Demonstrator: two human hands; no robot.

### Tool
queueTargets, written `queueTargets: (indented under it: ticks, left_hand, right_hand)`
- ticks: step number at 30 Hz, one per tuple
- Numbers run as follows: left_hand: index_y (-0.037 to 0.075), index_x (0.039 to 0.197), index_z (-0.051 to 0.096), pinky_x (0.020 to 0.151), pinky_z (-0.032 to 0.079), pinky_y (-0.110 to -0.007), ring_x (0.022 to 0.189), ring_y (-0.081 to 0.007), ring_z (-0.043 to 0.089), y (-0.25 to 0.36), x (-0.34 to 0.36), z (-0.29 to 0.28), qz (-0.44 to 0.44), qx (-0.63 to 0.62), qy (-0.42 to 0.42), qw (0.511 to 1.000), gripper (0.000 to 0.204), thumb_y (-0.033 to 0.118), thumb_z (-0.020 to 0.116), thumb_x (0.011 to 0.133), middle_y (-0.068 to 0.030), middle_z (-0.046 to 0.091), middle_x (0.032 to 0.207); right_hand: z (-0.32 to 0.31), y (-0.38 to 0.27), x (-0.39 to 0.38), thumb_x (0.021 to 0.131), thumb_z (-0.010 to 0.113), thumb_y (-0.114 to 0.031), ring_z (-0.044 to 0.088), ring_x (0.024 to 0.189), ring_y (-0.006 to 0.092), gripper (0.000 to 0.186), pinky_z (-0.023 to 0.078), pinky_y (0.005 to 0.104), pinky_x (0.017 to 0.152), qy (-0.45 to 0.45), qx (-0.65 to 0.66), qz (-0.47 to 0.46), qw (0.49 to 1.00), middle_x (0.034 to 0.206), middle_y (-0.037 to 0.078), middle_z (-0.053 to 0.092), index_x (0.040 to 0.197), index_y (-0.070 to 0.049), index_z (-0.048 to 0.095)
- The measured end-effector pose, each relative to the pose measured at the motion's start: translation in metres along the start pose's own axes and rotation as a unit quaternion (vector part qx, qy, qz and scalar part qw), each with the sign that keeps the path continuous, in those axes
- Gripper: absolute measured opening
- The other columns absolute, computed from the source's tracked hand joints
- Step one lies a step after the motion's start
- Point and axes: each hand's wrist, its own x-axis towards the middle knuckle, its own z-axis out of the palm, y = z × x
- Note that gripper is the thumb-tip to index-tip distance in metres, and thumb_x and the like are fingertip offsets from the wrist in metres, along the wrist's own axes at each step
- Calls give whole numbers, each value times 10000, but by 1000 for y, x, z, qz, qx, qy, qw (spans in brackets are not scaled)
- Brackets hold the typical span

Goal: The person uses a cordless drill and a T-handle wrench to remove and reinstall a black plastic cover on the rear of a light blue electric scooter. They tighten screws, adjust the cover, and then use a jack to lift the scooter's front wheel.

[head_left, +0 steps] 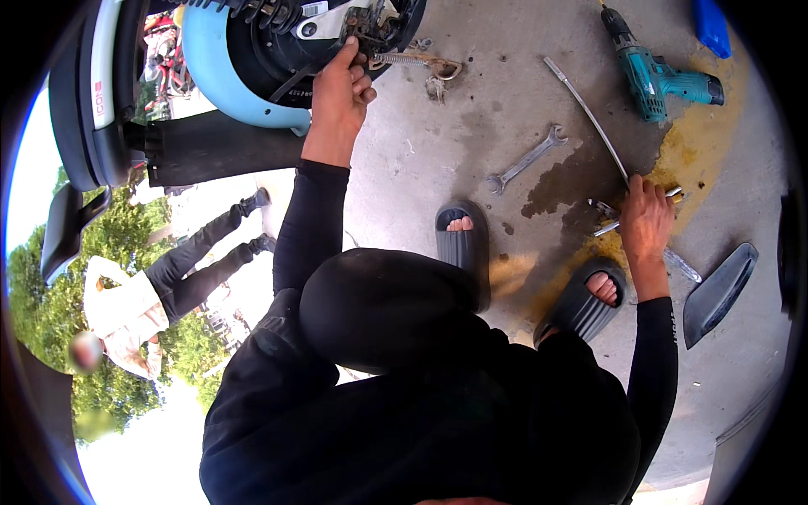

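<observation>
The person crouches on a concrete floor (471, 126) beside a light-blue scooter (215, 59) whose underside is opened up. The left hand (341, 88) reaches up to the dark mechanism (370, 25) under the scooter body, its fingers curled against a part there; whether that grip is pinching anything I cannot tell, since the fingertips are hidden by the metal. A coil spring (404, 61) with a hooked end lies just beside that hand, stretched from the mechanism toward the floor. The right hand (646, 220) is down on the floor, fingers pressed together over small metal tools (608, 217) lying on an oily stain, with the end of a long thin rod (585, 105) running under the hand. By the look of it the work is in the middle: the scooter is still open, loose pieces are scattered, and nothing looks refitted yet. A wrench (526, 160) lies apart from both hands, near the left sandal (461, 244); a teal drill (656, 76) rests farther off, untouched, and a dark panel (720, 290) lies by the right sandal (585, 303). No box, tray or other container shows; every tool lies straight on the floor. Another person stands in the background at the left.
</observation>
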Motion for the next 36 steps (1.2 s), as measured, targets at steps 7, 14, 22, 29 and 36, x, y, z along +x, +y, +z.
queueTargets:
  ticks: [7,14,22,29,36]
  left_hand:
    - [109,816,531,511,294,-236,482,-58,314,2,-15,-4,9,-7,-3,1000,243,288,621,952,83,297,534]
    - [12,1152,499,652,381,-292,704,-134,426,-32,-58,-5,-77,-66,-152,983,315,271,410,997,-11,430,789]
    - [40,1129,536,987,488,-404,1130,-289,608,-22,-84,-12,-40,-24,-236,971,225,228,527,1005,-162,608,1229]
    - [37,1125,615,901,547,-276,1099,-222,626,-10,-81,-16,12,-156,-154,975,209,174,610,968,-111,640,1132]
    - [14,1101,623,877,567,-263,1100,-226,630,-9,-91,-9,-13,-179,-142,974,204,172,591,976,-148,649,1163]
  right_hand:
    - [-32,15,-15,889,596,-63,531,613,197,147,420,348,601,-64,426,73,900,697,85,571,1023,-3,600]
    - [-97,4,-47,807,608,-701,343,605,73,963,278,245,572,-226,885,122,388,685,-52,370,1293,117,459]
    - [-82,-9,-45,973,609,-292,496,754,90,361,410,234,691,-301,745,111,585,827,16,570,1133,31,634]
    - [-89,-49,-25,966,604,-201,560,781,126,274,450,256,713,-220,702,14,677,869,69,640,1139,10,624]
    - [-89,-50,-30,962,607,-207,561,768,135,276,452,264,705,-221,677,34,701,867,70,646,1134,9,620]
